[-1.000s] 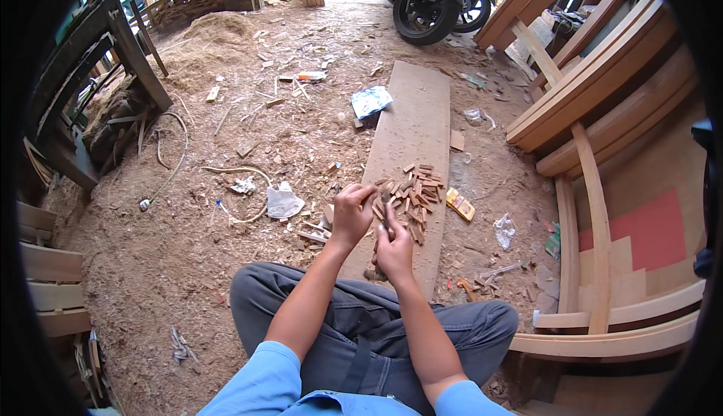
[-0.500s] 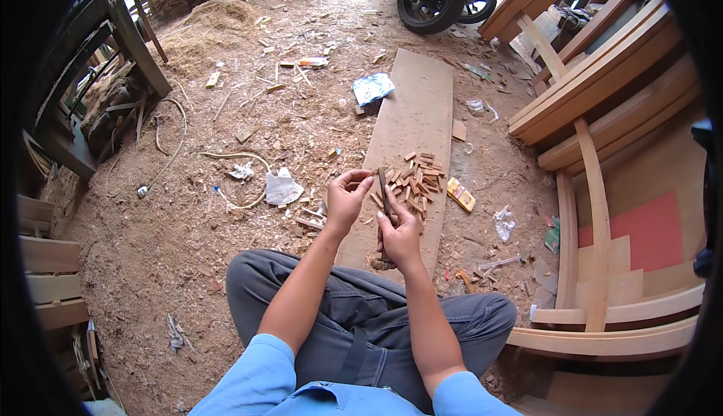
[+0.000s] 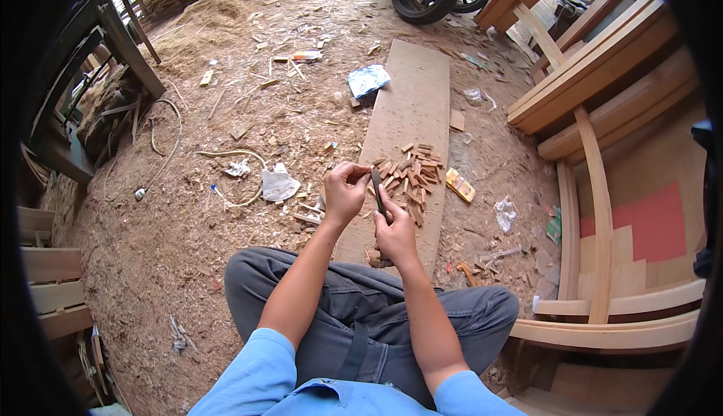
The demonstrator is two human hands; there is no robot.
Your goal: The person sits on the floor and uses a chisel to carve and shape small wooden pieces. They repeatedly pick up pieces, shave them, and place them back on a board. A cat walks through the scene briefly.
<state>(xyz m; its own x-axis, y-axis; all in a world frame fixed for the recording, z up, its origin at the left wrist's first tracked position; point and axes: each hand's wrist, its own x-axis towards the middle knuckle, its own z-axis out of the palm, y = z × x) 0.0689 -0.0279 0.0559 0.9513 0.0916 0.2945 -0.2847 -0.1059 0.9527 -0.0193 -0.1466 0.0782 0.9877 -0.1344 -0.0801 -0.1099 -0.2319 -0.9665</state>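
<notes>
Over the near part of the board [image 3: 418, 92], the left hand [image 3: 345, 192] sits just left of the bar [image 3: 378, 188], thumb and forefinger drawn together; whether a small piece is pinched between them, I cannot tell. The bar's long axis runs forward, far end leaning slightly left, so that end lies right beside those fingertips — touching or barely apart, the view does not settle. The right hand [image 3: 395, 234] grasps the bar's lower length, a finger laid along it. Just beyond and to the right, the blocks [image 3: 416, 173] lie heaped on the board.

From the left, pale, crumbly shavings [image 3: 135, 265] mat the ground; a thin cord [image 3: 179, 126] loops across them, then a creased white cloth [image 3: 280, 185]. The bar is dark, narrow and flat-looking — metal or wood, unclear. The blocks are short, straight-edged, reddish brown; the board is flat, tan, speckled. Right of it come a small yellow box [image 3: 460, 185] and long, smooth orange-brown beams [image 3: 595, 77].
</notes>
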